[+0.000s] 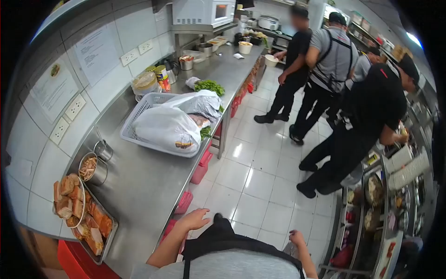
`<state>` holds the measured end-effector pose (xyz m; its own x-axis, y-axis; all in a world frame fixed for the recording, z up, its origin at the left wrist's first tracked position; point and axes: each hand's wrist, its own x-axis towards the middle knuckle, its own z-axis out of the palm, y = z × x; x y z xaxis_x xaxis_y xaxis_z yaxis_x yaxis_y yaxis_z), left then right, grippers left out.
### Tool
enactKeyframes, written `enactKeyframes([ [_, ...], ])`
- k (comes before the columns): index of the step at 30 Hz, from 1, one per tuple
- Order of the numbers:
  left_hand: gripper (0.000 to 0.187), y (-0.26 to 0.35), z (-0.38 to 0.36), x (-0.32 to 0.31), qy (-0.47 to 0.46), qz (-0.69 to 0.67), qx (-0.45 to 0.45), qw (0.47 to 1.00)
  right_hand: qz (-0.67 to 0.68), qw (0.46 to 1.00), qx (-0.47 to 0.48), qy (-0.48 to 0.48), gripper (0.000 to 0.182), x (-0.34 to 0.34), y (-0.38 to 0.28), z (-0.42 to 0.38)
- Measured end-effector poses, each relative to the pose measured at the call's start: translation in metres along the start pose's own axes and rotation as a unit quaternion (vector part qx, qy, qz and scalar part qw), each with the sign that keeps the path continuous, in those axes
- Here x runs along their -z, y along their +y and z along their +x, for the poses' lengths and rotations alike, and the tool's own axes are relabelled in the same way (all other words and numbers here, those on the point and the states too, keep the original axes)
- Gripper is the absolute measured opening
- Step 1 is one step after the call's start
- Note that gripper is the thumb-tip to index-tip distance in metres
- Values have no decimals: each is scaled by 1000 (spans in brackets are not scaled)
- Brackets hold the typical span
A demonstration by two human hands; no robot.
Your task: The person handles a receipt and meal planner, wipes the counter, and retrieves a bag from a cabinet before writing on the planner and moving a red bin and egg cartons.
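Note:
My left hand (pixel 196 219) hangs in the air beside the steel counter's front edge, its fingers apart and holding nothing. Down by my right side, my right hand (pixel 297 238) has curled fingers; a greyish, see-through thing (pixel 290 250) shows just below it, too small to name. On the steel counter (pixel 144 186) to my left sits a metal tray (pixel 109 242) of browned meat slabs (pixel 100 218), part of them in a round bowl. Behind it stands a steel container of cut strips (pixel 88 167). Farther along, a grey plastic basket (pixel 132 116) holds a white plastic bag (pixel 167 128) and leafy greens.
Several people in dark caps stand ahead and to the right, the nearest person (pixel 371 102) bending over the right-hand counter (pixel 385 195). Red containers (pixel 202 169) stand under the left counter. A microwave (pixel 204 13) sits on a shelf above it. White tiles (pixel 251 181) cover the floor.

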<state>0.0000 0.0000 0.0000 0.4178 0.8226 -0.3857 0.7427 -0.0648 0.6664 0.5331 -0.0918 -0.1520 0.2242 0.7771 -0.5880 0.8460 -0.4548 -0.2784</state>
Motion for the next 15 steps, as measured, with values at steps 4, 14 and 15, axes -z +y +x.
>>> enactKeyframes([
  [4, 51, 17, 45, 16, -27, -17, 38, 999, 154, 982, 60, 95, 34, 59, -41, 63],
  [14, 32, 156, 230, 176, 97, -106, -303, 942, 177, 978, 71, -81, 36, 86, -77, 166],
  [15, 30, 173, 243, 194, 125, -99, -323, 933, 166, 980, 74, -76, 38, 98, -80, 179],
])
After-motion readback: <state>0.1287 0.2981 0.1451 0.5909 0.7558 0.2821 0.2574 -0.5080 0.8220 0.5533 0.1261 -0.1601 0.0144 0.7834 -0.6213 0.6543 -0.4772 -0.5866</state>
